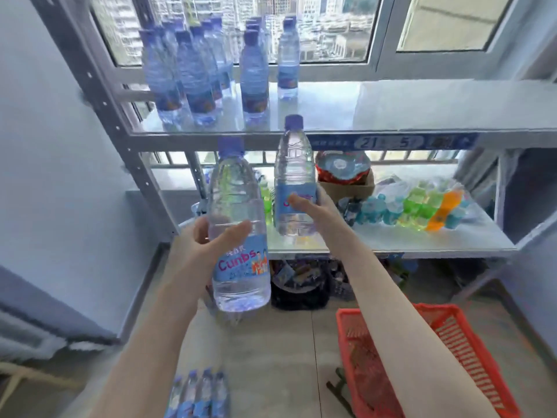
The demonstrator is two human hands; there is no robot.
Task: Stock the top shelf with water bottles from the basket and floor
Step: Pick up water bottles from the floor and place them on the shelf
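My left hand [208, 241] curls round one capped water bottle [238, 206], right hand [315, 208] round a second bottle [294, 173]; both hold clear water. Top shelf [407, 110]: standing bottles [199, 73] clustered left.

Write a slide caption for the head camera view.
Left hand holds the nearer bottle, right hand the farther bottle, both upright below the top shelf holding stocked bottles; red basket on floor.

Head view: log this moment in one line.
left hand: holds water bottle | right hand: holds second bottle | top shelf: partly stocked | basket: on floor
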